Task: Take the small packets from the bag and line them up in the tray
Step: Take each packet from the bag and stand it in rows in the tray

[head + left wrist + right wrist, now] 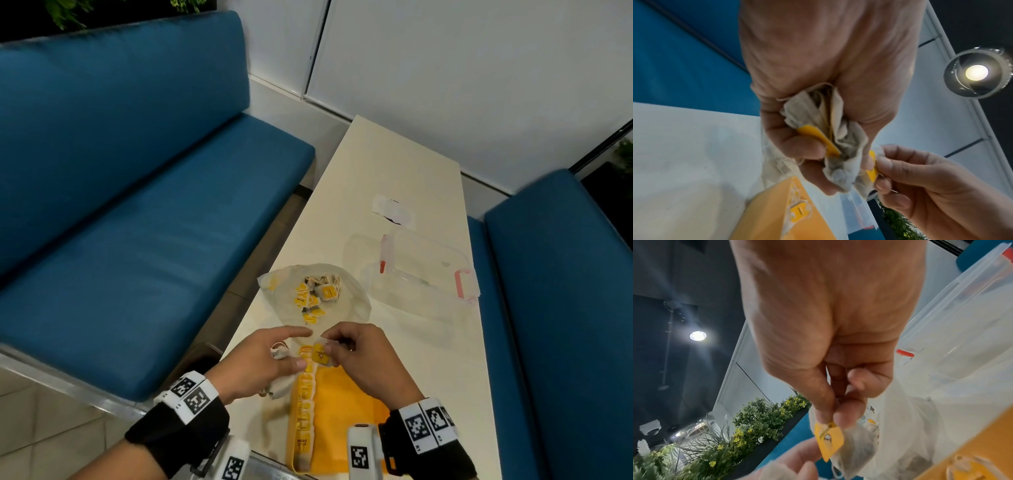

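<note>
One row lines the tray (pixel 346 404) – bag (pixel 356 301) far from empty; left hand (pixel 263 363) clutches several packets (pixel 830 129), right hand (pixel 363 356) pinches one (pixel 829 439)

The yellow tray (pixel 346 411) is getting cut off by the bottom edge of the head view, and both wrists are covering parts of it, so how far the row of packets (pixel 303 401) runs isn't clear. The print on those tags is way too small to read. The left hand (pixel 263 363) is hiding most of the bunch of teabags (pixel 830 129) it's gripping, so no counting them. The right hand (pixel 363 356) is covering the top of the tag (pixel 829 438) it's pinching. The plastic bag (pixel 318 294) is probably still holding a good pile, but it's all blurring together. The clear container (pixel 424 270) is barely showing up against the table (pixel 394 164).
</note>
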The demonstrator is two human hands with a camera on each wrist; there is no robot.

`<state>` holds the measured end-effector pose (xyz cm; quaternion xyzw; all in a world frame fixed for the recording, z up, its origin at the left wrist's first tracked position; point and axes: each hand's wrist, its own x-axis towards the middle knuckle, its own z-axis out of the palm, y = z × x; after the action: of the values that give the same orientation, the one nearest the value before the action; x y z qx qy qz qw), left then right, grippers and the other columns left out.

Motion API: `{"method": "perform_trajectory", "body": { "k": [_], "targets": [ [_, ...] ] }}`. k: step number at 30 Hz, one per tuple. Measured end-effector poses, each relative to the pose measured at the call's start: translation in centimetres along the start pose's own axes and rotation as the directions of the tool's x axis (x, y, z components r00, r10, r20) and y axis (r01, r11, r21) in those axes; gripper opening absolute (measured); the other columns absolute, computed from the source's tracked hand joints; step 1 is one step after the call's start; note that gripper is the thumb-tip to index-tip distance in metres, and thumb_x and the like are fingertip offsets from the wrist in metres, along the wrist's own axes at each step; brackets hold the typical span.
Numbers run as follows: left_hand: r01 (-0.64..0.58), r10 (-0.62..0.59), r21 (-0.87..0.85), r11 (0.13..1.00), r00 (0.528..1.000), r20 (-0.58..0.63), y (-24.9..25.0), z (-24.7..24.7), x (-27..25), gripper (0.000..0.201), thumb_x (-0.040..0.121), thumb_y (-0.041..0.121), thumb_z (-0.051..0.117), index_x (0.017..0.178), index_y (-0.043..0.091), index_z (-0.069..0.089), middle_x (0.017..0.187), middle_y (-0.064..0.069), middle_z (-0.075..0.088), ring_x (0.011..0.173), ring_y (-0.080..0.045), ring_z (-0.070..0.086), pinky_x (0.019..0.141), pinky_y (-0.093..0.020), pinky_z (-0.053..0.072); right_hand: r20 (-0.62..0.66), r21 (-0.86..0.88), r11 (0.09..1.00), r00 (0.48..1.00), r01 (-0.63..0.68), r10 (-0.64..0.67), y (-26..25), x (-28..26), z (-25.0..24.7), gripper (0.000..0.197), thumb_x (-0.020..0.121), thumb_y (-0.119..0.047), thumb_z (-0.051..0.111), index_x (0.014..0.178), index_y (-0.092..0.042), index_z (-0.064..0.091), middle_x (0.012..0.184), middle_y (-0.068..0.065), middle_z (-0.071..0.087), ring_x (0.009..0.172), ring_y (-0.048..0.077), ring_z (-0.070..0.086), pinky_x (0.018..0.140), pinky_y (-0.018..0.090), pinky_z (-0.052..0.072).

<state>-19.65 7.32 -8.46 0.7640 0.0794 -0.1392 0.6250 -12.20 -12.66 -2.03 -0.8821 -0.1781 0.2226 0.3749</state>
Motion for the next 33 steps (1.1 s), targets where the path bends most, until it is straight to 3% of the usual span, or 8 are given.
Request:
{"method": "perform_trajectory", "body": {
  "k": [4,7,13,17,23,26,30,33],
  "targets": [
    [-0.04,0.042,0.048,0.998,0.998,-0.056,1.1,1.6,0.3,0.008,0.092,0.03,0.075,0.097,0.031,0.08,0.073,0.022,0.071,0.057,0.006,0.061,0.049,-0.013,0.043,-0.008,0.023,1.0,1.0,0.021,-0.02,-0.1,-0.1,0.6,0.01,0.089,-0.016,0.071,0.089,-0.024,0.076,0.08,-0.003,0.073,0.07,0.004,0.064,0.065,0.017,0.052],
    [-0.014,0.021,0.054,0.998,0.991,-0.136,1.0,1.9,0.3,0.009,0.093,0.033,0.074,0.093,0.027,0.08,0.068,0.014,0.067,0.046,0.002,0.054,0.045,-0.014,0.041,-0.081,0.136,0.991,0.996,-0.016,0.028,0.6,-0.1,1.1,0.014,0.084,-0.014,0.076,0.092,-0.026,0.074,0.081,-0.002,0.072,0.072,0.006,0.065,0.067,0.02,0.055],
    [-0.007,0.01,0.017,1.0,0.987,-0.163,1.1,2.5,0.2,0.01,0.093,0.028,0.074,0.096,0.022,0.081,0.075,0.011,0.071,0.051,0.008,0.058,0.046,-0.011,0.042,-0.11,0.253,0.966,0.991,-0.05,0.08,2.2,-0.8,2.2,0.011,0.083,-0.007,0.075,0.084,-0.018,0.075,0.07,0.002,0.072,0.062,0.012,0.065,0.064,0.031,0.056],
    [0.014,-0.014,0.004,1.0,0.988,-0.152,0.8,2.8,0.0,0.013,0.092,0.03,0.075,0.105,0.032,0.079,0.089,0.015,0.074,0.068,0.009,0.064,0.051,-0.007,0.044,-0.118,0.3,0.947,0.98,-0.116,0.158,3.5,-0.7,2.4,0.007,0.088,-0.006,0.071,0.083,-0.012,0.072,0.062,0.008,0.07,0.049,0.009,0.057,0.051,0.023,0.043],
    [0.187,-0.179,0.025,0.982,0.965,-0.189,-1.3,1.7,-0.2,0.031,0.09,0.039,0.075,0.119,0.034,0.07,0.112,0.007,0.063,0.08,-0.018,0.07,0.049,-0.027,0.056,-0.01,0.223,0.934,0.957,-0.28,0.289,7.5,-0.6,1.3,0.008,0.088,0.002,0.066,0.081,-0.003,0.065,0.064,0.011,0.07,0.053,0.013,0.065,0.048,0.027,0.046],
    [0.233,-0.217,0.114,0.966,0.966,-0.141,-2.2,2.2,0.4,0.048,0.09,0.04,0.074,0.134,0.03,0.061,0.133,0.0,0.059,0.094,-0.015,0.065,0.049,-0.023,0.054,0.078,0.168,0.915,0.93,-0.367,0.359,9.2,0.2,2.1,0.013,0.087,0.002,0.067,0.079,-0.008,0.064,0.064,0.01,0.068,0.047,0.012,0.061,0.045,0.024,0.044],
    [0.228,-0.211,0.244,0.943,0.973,-0.094,-2.7,3.0,1.2,0.069,0.09,0.043,0.074,0.151,0.028,0.046,0.151,0.001,0.05,0.13,-0.018,0.055,0.088,-0.03,0.057,0.063,0.138,0.887,0.897,-0.441,0.437,10.1,1.4,3.7,0.014,0.087,-0.003,0.069,0.078,-0.012,0.066,0.062,0.006,0.066,0.041,0.008,0.055,0.043,0.022,0.042],
    [0.202,-0.192,0.305,0.931,0.979,-0.064,-2.8,3.2,1.6,0.067,0.092,0.041,0.072,0.152,0.028,0.045,0.152,0.003,0.051,0.135,-0.017,0.052,0.102,-0.031,0.05,-0.005,0.188,0.866,0.881,-0.464,0.473,10.3,2.0,4.8,0.009,0.086,-0.006,0.071,0.081,-0.013,0.068,0.059,0.002,0.067,0.045,0.011,0.056,0.046,0.023,0.045]
  ]
}}
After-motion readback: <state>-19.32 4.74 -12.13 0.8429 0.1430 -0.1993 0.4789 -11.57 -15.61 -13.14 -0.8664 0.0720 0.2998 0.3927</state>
